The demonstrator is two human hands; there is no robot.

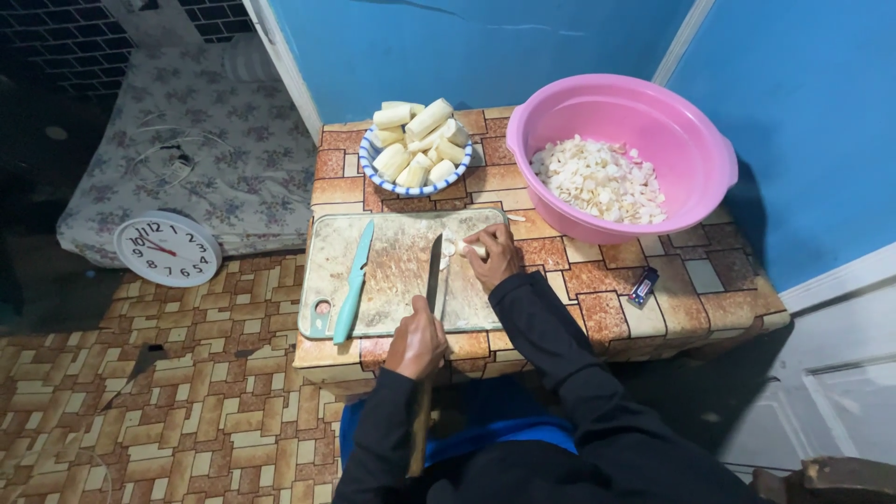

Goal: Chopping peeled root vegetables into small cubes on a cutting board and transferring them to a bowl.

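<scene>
Two hands at work: left hand (416, 342) wrapped tight on a knife (434, 271), blade running straight away from the body. Just beyond, right hand (492, 257) pinches a pale peeled piece (464, 248) against the blade's right side on the cutting board (397, 280). Turquoise knife (354, 281) lies left. Tiled bench (597, 289), then bowl of chunks (416, 149), pink basin (635, 154), blue wall (485, 47).

A home: floor mattress (201, 140), wall clock (167, 248), low table (691, 280).
</scene>
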